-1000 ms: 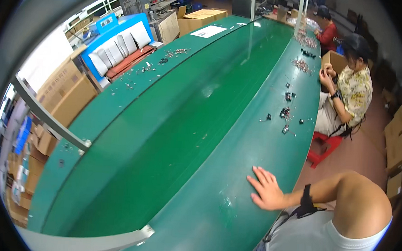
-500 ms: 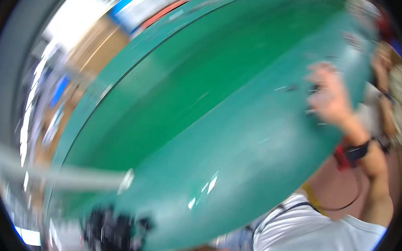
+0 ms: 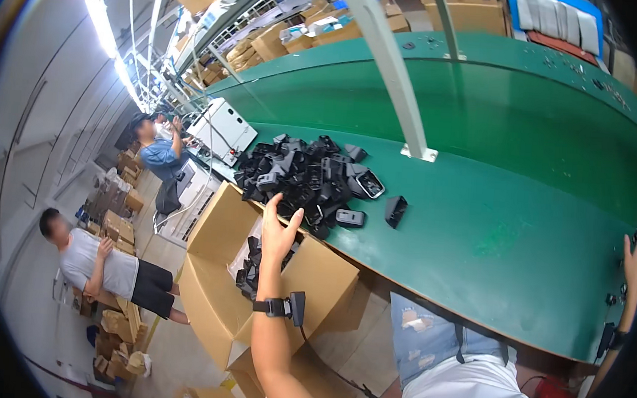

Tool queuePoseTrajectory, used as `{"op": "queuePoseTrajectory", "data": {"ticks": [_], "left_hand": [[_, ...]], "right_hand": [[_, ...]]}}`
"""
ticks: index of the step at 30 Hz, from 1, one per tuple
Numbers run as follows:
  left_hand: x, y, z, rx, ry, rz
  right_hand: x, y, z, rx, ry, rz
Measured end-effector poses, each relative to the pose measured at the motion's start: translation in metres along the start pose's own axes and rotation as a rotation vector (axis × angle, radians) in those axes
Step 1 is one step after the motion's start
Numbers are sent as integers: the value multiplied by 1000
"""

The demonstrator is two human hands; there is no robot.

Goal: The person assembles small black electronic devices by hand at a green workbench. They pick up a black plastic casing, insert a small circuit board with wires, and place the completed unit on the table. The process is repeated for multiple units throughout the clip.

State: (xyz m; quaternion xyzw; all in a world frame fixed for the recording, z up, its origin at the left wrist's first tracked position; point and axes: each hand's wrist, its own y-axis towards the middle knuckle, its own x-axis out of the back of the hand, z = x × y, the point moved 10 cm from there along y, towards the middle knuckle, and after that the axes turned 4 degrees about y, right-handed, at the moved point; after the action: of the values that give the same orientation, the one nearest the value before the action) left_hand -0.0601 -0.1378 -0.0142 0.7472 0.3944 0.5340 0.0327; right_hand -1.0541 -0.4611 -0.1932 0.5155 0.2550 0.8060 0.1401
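My left hand (image 3: 278, 231) is raised with fingers apart and holds nothing, just in front of a heap of several black plastic parts (image 3: 302, 175) on the green table (image 3: 493, 210). Its wrist wears a black band with a small device. Below it stands an open cardboard box (image 3: 219, 280) with more black parts inside. My right hand (image 3: 632, 265) shows only partly at the far right edge, fingers spread on the table near a few small dark pieces (image 3: 610, 298).
A white metal post (image 3: 392, 65) rises from the table behind the heap. A white machine (image 3: 221, 129) sits at the table's left end. Two people stand at the left among stacked cartons. More boxes fill the shelves behind.
The view has swung from the table's right stretch to its left end. My left hand has come up toward the heap of black parts. My right hand now sits at the frame's edge.
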Motion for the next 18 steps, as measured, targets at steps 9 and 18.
{"op": "queuePoseTrajectory", "data": {"ticks": [9,18], "left_hand": [[-35,59,89,328,30,-20],[-81,101,103,300,-268,-223]], "right_hand": [[-86,78,603,732,390,960],[-309,94,969,635,867,855]]}}
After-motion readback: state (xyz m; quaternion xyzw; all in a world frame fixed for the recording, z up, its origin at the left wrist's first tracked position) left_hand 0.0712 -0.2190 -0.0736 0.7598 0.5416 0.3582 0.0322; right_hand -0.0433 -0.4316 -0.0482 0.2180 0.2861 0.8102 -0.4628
